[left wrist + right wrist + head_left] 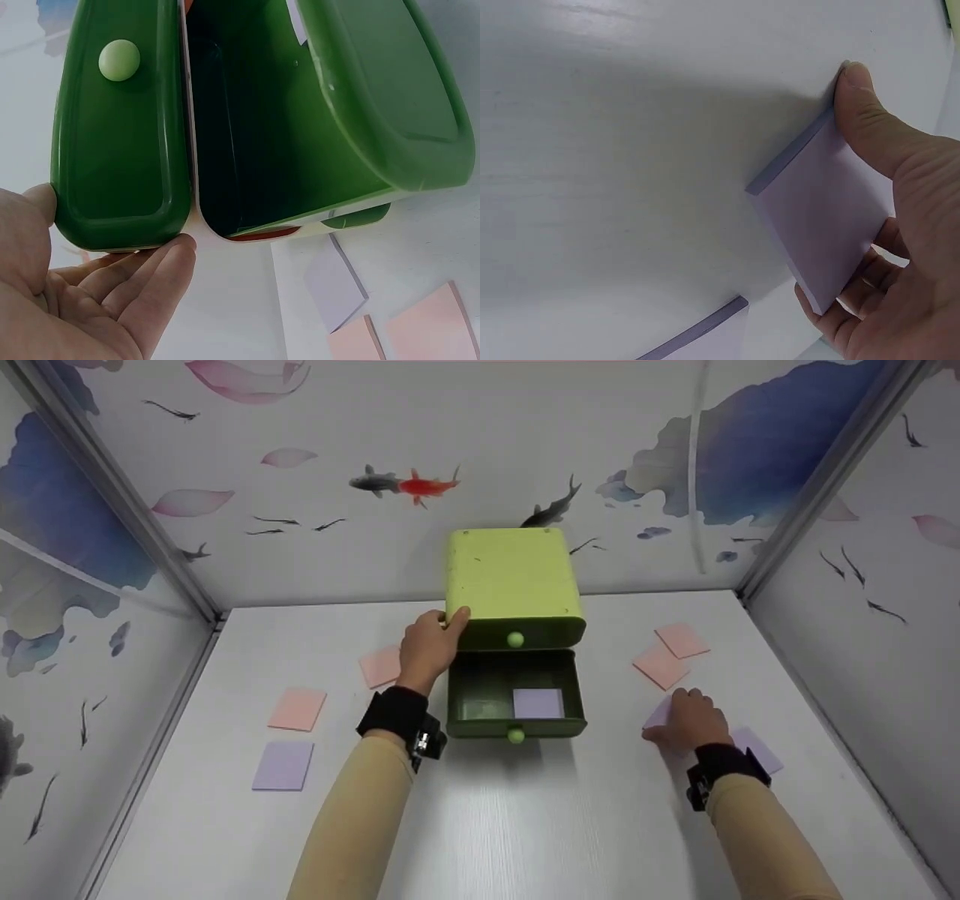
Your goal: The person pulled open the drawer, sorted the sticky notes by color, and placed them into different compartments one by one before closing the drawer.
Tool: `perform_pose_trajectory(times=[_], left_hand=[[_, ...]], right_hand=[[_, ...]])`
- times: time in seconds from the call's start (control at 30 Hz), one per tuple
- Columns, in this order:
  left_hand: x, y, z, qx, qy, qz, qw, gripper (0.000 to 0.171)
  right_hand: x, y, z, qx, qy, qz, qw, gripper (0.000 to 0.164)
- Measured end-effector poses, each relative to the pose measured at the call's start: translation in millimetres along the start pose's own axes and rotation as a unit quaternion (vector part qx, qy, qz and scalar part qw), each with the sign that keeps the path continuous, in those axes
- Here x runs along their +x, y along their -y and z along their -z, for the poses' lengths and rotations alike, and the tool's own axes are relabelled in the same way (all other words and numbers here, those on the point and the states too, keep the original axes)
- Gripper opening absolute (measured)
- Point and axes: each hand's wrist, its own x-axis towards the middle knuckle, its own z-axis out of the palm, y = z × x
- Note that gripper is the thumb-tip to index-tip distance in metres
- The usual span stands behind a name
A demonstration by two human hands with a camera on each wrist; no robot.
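My left hand (429, 651) grips the left side of a green two-drawer box (514, 574), thumb on one face and fingers around the other. Its lower drawer (480, 727) is pulled out, with a purple sticky note pad (538, 703) lying in its right half; the upper drawer (120, 150) is closed. Over on the right, my right hand (697, 720) holds another purple sticky note pad (817, 217) by its edges, thumb on one side and fingers on the opposite one. A further purple pad (759, 750) lies beside that wrist, partly covered by it.
Two pink pads (681, 640) overlap beyond my right hand. Left of the box lie a pink pad (297, 709), a purple pad (283, 766) and another pink pad (379, 667) partly behind my left hand. Printed panels (337, 562) wall the white table.
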Motion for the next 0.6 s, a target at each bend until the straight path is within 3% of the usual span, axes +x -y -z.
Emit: perform_pose_trajectory(times=[0.2,0.4,0.6], left_hand=[[-0.2,-0.9,0.5,-0.001,0.001,0.000,1.0000,0.063],[-0.6,-0.5,0.3,-0.002,0.001,-0.002,1.0000,0.062],[-1.3,-0.3,0.2,0.001,0.004,0.003,1.0000,0.064]], right_hand=[[4,3,15,0.017,0.045,-0.012,0.999,0.054],[1,9,28,0.026,0.012,0.007,1.000,0.029],[3,19,37,0.019,-0.008,0.025,0.999,0.026]])
